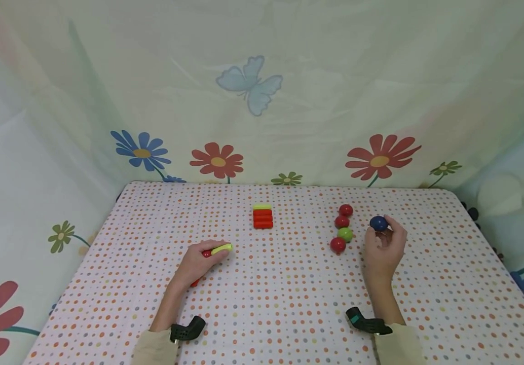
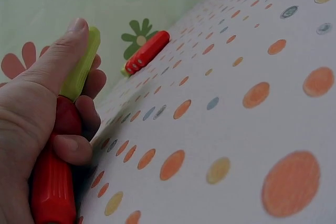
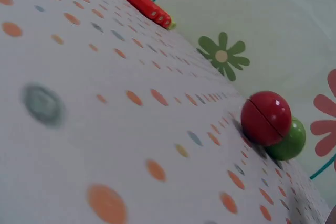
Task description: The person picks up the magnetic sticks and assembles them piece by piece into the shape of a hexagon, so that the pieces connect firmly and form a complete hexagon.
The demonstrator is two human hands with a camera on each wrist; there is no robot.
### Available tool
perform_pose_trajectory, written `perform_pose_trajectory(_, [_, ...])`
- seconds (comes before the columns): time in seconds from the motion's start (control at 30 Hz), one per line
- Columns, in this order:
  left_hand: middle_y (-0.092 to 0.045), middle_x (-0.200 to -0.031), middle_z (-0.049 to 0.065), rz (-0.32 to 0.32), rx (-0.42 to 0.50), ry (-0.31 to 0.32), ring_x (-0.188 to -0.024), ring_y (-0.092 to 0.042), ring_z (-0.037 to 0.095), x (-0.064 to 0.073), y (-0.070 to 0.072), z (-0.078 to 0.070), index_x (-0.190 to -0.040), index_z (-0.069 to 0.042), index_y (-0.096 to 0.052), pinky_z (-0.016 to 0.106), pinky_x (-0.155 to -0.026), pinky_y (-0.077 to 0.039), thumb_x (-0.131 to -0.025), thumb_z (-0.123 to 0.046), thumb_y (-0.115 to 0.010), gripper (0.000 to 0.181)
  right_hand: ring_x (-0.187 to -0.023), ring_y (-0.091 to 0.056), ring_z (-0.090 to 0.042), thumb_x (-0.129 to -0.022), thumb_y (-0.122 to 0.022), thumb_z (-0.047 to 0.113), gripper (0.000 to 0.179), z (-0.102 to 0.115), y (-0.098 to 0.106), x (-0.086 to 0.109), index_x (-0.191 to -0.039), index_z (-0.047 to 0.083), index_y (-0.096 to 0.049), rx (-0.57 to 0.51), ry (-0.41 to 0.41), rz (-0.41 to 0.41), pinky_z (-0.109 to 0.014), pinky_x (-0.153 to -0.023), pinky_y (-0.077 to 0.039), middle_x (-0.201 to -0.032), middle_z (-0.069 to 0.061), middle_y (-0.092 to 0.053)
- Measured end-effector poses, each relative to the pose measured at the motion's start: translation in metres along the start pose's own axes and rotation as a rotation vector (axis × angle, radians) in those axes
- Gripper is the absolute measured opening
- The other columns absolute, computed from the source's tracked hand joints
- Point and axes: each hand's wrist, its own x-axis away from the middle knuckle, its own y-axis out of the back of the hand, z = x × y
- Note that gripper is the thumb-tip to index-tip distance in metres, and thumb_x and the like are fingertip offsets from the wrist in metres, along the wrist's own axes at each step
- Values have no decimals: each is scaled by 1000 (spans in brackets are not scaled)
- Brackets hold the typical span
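My left hand (image 1: 202, 261) grips a lime-green ribbed plastic stick (image 1: 222, 248) between thumb and fingers. In the left wrist view, a dark red ball (image 2: 68, 116) and a red ribbed stick (image 2: 53, 187) line up below the lime stick (image 2: 83, 72), partly covered by the curled fingers. On the right side, my right hand (image 1: 384, 251) pinches a dark blue ball (image 1: 378, 223) at its fingertips. Just left of that hand, red balls and one green ball (image 1: 345, 234) form a row; the nearest red ball (image 1: 338, 245) also shows in the right wrist view.
Red sticks (image 1: 263, 219) lie side by side at the table's middle back, with a lime stick (image 1: 262, 207) behind them. A dotted cloth (image 1: 280, 304) covers the table. Behind it hangs a flowered curtain (image 1: 307, 101). Small dark objects (image 1: 473, 213) sit past the right edge.
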Motion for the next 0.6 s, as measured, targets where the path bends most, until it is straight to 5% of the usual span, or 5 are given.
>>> perform_pose_trajectory(0.17, [-66,-125,7,4,20,-18,-102,-65,14,0,0,2,-115,-19,-72,22,-78,-53,-86,-39,-73,35,-102,-52,3,-87,-53,-12,45,10,-19,12,-131,-3,-50,-73,167,8,-7,-86,-43,-122,-9,-49])
perform_pose_trajectory(0.33, [-66,-127,5,15,27,-7,-98,-65,11,1,-1,-1,-116,-23,-71,22,-76,-53,-86,-42,-71,36,-100,-53,1,-81,-54,-20,47,19,-41,30,-127,-11,-52,-173,235,87,-6,-84,-45,-118,1,-49])
perform_pose_trajectory(0.43, [-66,-126,6,16,31,6,-92,-65,10,0,-1,-2,-117,-23,-71,22,-72,-53,-86,-43,-71,37,-98,-53,2,-85,-55,-16,45,30,-54,44,-129,-8,-54,-223,142,216,-5,-82,-45,-117,7,-49])
perform_pose_trajectory(0.6, [-66,-125,10,10,37,29,-89,-65,11,0,-1,-2,-117,-16,-70,23,-72,-53,-86,-41,-72,40,-99,-58,-1,-94,-56,0,42,50,-78,61,-135,6,-55,-312,-206,473,-9,-85,-49,-119,-4,-54])
